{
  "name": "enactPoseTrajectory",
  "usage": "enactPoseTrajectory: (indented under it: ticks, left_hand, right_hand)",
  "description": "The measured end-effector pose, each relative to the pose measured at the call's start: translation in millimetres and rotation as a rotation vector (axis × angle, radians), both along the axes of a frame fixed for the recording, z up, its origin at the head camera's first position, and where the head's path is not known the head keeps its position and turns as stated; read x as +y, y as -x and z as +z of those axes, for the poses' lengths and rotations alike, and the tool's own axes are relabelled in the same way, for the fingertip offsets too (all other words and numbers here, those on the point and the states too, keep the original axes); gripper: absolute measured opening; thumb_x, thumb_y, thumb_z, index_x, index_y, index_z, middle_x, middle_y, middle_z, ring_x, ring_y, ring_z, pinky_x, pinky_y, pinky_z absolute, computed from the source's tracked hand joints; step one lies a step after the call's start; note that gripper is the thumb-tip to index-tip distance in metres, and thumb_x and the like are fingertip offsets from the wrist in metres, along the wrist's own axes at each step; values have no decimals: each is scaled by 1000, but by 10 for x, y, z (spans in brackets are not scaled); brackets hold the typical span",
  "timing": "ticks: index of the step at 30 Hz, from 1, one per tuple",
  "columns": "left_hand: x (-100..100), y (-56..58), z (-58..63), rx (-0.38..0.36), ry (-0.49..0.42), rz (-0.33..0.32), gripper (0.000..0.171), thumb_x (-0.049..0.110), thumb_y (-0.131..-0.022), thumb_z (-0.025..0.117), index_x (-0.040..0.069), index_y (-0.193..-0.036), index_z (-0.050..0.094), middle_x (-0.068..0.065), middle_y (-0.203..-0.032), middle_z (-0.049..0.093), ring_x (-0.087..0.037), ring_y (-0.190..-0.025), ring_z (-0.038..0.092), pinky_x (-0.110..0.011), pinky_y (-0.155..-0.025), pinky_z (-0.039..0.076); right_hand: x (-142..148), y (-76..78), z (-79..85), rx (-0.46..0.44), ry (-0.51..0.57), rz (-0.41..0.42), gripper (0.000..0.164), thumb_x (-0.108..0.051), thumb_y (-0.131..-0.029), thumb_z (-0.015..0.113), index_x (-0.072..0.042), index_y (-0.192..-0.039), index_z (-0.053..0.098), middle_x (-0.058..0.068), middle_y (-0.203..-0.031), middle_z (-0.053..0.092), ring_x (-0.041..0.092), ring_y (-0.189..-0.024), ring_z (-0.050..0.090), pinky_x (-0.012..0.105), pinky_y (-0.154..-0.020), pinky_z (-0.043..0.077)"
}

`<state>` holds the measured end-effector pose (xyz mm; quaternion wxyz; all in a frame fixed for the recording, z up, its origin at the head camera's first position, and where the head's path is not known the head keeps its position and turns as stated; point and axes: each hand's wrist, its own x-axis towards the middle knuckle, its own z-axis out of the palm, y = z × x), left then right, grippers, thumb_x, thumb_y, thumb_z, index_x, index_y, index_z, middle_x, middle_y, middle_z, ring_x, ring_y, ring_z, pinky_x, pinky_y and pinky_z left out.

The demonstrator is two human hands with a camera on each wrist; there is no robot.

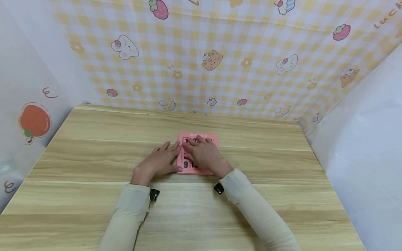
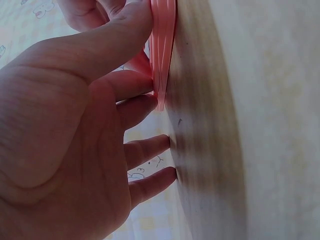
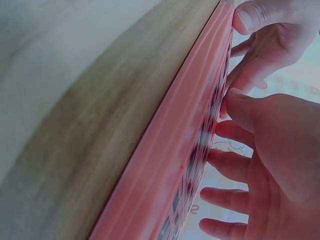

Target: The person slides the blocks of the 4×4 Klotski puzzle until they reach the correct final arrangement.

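A pink number sliding puzzle (image 1: pixel 194 171) lies flat on the table, with black digits such as 1 and 9 showing on its tiles. The left hand (image 1: pixel 158 163) is at its left side: the thumb rests on the near left corner and the first fingers touch the side edge. In the left wrist view, the other two fingertips (image 2: pixel 161 145) of that hand are on the wood beyond the puzzle's edge (image 2: pixel 162 50). Across the tiles lies the right hand (image 1: pixel 205 154), fingers spread and thumb and fingertips touching the face, hiding much of the middle and right.
The wooden table (image 1: pixel 94 146) extends around the puzzle on all sides. Behind it hangs a yellow checked cloth (image 1: pixel 188 83) with cartoon prints, and white sheets (image 1: pixel 364 132) close off both sides. Each wrist carries a small black camera (image 1: pixel 154 194) below a pale sleeve.
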<state>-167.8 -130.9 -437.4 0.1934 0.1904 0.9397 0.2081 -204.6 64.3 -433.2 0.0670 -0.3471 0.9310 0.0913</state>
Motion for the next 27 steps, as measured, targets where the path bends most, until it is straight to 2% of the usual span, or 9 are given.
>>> enactPoseTrajectory:
  ticks: [13,21,27]
  left_hand:
    - [12,0,4,-3,3,6,83,43,-92,68,8,-156,28,-10,-166,14,-42,-152,7,-63,-120,16]
    - [9,-1,18,-11,5,4,83,43,-92,67,8,-156,28,-10,-166,14,-42,-152,7,-63,-120,16]
    - [7,-9,12,-3,11,-1,82,42,-93,67,7,-156,28,-10,-166,14,-42,-152,6,-63,-120,16]
  right_hand:
    - [8,4,16,-27,-3,-15,51,-43,-107,37,-27,-155,37,-1,-158,38,33,-147,33,56,-115,35]
    - [29,5,14,-28,15,8,53,-45,-106,37,-26,-155,37,1,-159,37,32,-147,34,56,-116,33]
    - [77,-53,1,-10,27,28,54,-50,-105,36,-27,-154,39,0,-159,36,30,-146,34,55,-116,34]
